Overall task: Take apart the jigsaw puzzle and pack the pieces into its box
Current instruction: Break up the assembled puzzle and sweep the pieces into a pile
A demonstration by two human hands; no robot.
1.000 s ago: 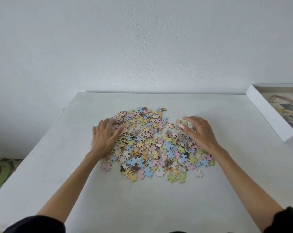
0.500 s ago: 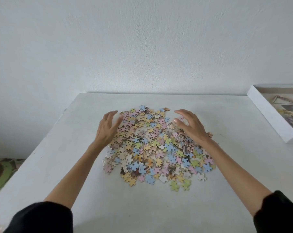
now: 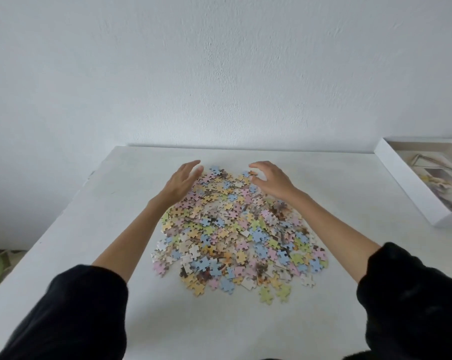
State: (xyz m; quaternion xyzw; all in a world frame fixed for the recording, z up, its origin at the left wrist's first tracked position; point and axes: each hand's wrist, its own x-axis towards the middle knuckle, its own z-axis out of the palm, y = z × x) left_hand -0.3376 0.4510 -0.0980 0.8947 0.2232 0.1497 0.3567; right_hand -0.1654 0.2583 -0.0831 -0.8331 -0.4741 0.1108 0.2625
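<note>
The loose puzzle pieces (image 3: pixel 232 229) lay heaped on the white table (image 3: pixel 115 203). At the heap's far left edge the left hand (image 3: pixel 183 181) stood with fingers straight and together. At its far right the right hand (image 3: pixel 271 181) arched, fingers loosely curved, thumb apart, holding nothing. The box (image 3: pixel 401 178) sat well right of the heap.

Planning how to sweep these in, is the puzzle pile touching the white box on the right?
Apart. The head view shows bare table between the puzzle pile and the white box.
</note>
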